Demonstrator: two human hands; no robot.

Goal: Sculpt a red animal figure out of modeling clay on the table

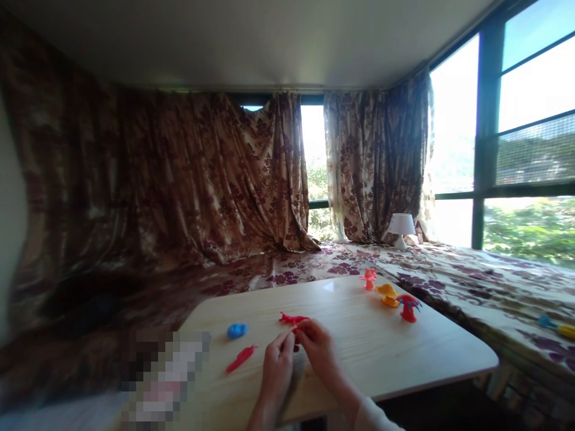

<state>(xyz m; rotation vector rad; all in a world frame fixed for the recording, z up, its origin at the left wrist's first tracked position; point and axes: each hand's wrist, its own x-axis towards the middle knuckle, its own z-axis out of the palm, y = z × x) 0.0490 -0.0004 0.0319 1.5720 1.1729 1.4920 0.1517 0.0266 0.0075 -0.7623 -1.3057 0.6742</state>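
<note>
A small red piece is held above the near part of the surface, between the fingertips of the left hand and the right hand. The grip of both hands seems pinched upon it, although the fingers hide most of its form. Just behind the hands lies a branched red piece; to the left, a long red piece and a blue lump lie apart from each other. Near the far right edge stand a pink-red figure, a yellow figure and a red figure with blue parts. I judge these three to be already shaped, while the handled piece looks unfinished; whether the lying pieces need more work, I cannot tell.
</note>
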